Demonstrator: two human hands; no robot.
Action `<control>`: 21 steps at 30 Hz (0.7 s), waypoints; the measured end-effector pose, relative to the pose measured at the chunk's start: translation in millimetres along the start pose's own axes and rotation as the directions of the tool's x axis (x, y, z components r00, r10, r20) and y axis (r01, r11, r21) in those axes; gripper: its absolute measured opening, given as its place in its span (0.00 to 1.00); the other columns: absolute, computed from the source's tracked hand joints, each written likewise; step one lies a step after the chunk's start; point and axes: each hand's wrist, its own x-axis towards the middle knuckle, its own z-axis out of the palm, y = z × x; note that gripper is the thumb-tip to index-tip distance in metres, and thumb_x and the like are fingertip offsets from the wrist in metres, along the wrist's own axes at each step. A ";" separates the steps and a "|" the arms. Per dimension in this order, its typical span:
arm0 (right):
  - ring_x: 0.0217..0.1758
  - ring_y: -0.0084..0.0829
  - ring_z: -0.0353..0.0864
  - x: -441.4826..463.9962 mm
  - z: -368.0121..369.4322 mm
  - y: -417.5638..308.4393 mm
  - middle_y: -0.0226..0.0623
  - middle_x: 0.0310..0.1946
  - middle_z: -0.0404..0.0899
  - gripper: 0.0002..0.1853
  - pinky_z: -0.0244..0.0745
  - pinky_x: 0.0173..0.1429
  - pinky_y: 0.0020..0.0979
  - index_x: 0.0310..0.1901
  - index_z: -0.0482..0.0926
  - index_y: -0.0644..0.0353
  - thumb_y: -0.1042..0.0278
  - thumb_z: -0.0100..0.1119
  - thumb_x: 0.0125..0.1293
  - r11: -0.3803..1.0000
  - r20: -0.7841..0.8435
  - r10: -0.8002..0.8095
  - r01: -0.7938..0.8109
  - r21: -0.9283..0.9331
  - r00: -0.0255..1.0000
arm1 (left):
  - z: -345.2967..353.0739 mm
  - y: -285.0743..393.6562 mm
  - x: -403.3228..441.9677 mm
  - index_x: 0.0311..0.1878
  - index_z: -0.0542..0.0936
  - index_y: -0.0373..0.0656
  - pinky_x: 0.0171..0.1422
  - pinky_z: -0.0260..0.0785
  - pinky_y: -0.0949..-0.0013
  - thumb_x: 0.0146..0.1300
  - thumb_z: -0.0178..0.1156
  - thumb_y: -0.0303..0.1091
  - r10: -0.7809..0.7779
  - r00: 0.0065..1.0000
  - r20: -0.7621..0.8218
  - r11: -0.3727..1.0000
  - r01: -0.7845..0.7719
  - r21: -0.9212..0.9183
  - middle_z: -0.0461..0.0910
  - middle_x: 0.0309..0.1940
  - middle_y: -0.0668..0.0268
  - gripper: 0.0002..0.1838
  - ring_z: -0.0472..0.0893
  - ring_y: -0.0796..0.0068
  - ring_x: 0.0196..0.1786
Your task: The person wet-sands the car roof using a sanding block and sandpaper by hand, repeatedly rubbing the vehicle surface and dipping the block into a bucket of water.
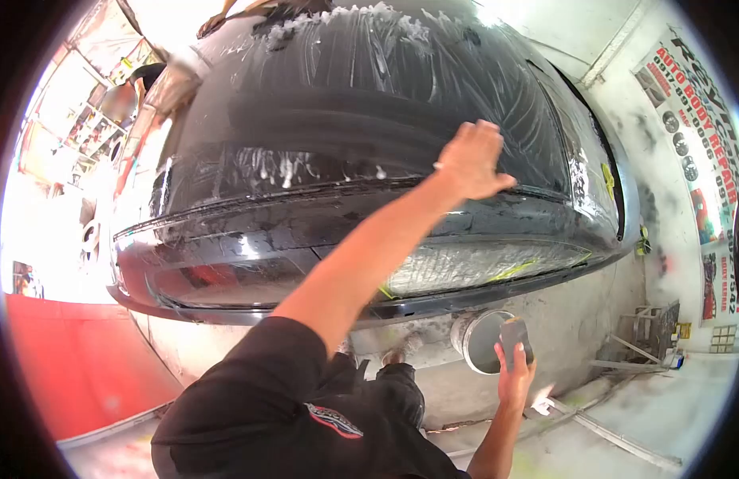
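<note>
My left hand (472, 162) reaches across to the black car roof (322, 120), palm down with its fingers stretched out and thumb apart. It holds nothing and is over or on the wet panel; exact contact is hard to tell. Whitish suds and streaks cover the far part of the roof. Lower down at the right, my right hand (515, 379) is closed around a small dark rectangular block (514, 338), which looks like a sanding block. The block is held above a bucket (465, 339) that stands on the floor beside the car.
Clear plastic sheeting (473, 262) with yellow-green tape covers part of the car's side. Another person's hand (212, 25) rests at the far roof edge; another person (120, 100) is at the left. A banner (701, 136) hangs right, above a metal stand (649, 339).
</note>
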 end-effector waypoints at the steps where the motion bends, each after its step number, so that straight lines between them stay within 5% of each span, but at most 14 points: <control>1: 0.64 0.40 0.79 1.8 -14.5 2.6 0.45 0.61 0.78 0.25 0.79 0.68 0.50 0.68 0.72 0.69 0.61 0.61 0.76 1.000 -0.010 0.019 -0.019 0.020 1.000 | 22.2 29.8 13.8 0.78 0.65 0.32 0.87 0.44 0.53 0.71 0.50 0.71 0.027 1.000 0.014 1.000 -0.027 0.017 0.60 0.81 0.53 0.51 0.53 0.56 0.85; 2: 0.64 0.41 0.79 4.1 -28.8 4.9 0.45 0.62 0.77 0.27 0.78 0.68 0.50 0.69 0.71 0.68 0.61 0.61 0.75 0.999 -0.020 0.037 -0.037 0.040 0.999 | 24.5 58.3 25.7 0.80 0.61 0.33 0.89 0.39 0.54 0.72 0.46 0.73 0.049 0.990 0.133 0.998 -0.053 0.028 0.55 0.84 0.53 0.52 0.49 0.57 0.87; 5: 0.63 0.43 0.79 17.8 -72.8 19.8 0.45 0.63 0.75 0.28 0.79 0.66 0.50 0.69 0.70 0.69 0.59 0.60 0.75 0.984 -0.020 0.104 -0.099 0.150 0.994 | 84.5 106.3 50.1 0.81 0.60 0.34 0.89 0.38 0.53 0.75 0.40 0.71 0.090 0.995 0.047 0.996 -0.089 -0.021 0.54 0.84 0.54 0.49 0.48 0.58 0.87; 11: 0.61 0.43 0.79 53.7 -103.6 49.0 0.43 0.63 0.74 0.28 0.80 0.62 0.48 0.68 0.71 0.67 0.57 0.59 0.75 0.960 -0.223 0.265 -0.234 0.156 0.938 | 60.7 71.7 23.9 0.79 0.63 0.34 0.89 0.43 0.52 0.79 0.39 0.65 0.132 0.991 0.026 0.991 -0.133 0.027 0.58 0.83 0.52 0.43 0.52 0.58 0.86; 15: 0.61 0.41 0.79 80.9 -127.7 72.7 0.40 0.62 0.76 0.26 0.81 0.59 0.46 0.68 0.72 0.64 0.57 0.59 0.74 0.968 -0.280 0.249 -0.228 0.103 0.927 | 8.7 1.3 -35.8 0.70 0.73 0.33 0.85 0.52 0.49 0.72 0.57 0.52 -0.031 0.983 -0.180 0.999 0.038 0.036 0.67 0.77 0.48 0.34 0.62 0.52 0.82; 19: 0.64 0.40 0.76 96.6 -145.0 77.7 0.40 0.64 0.74 0.25 0.81 0.58 0.47 0.66 0.72 0.62 0.58 0.62 0.74 0.971 -0.166 0.239 -0.232 0.062 0.957 | -31.6 -80.5 -95.5 0.74 0.68 0.33 0.85 0.50 0.49 0.72 0.55 0.49 -0.355 0.927 -0.120 0.918 0.370 0.143 0.63 0.79 0.48 0.35 0.58 0.50 0.83; 21: 0.64 0.39 0.76 101.0 -142.1 73.2 0.40 0.64 0.74 0.25 0.80 0.59 0.47 0.66 0.72 0.62 0.58 0.62 0.74 0.969 -0.145 0.248 -0.245 0.038 0.958 | -50.1 -128.5 -137.0 0.69 0.72 0.34 0.81 0.57 0.48 0.72 0.55 0.52 -0.571 0.798 -0.192 0.792 0.597 0.125 0.68 0.75 0.48 0.33 0.65 0.47 0.78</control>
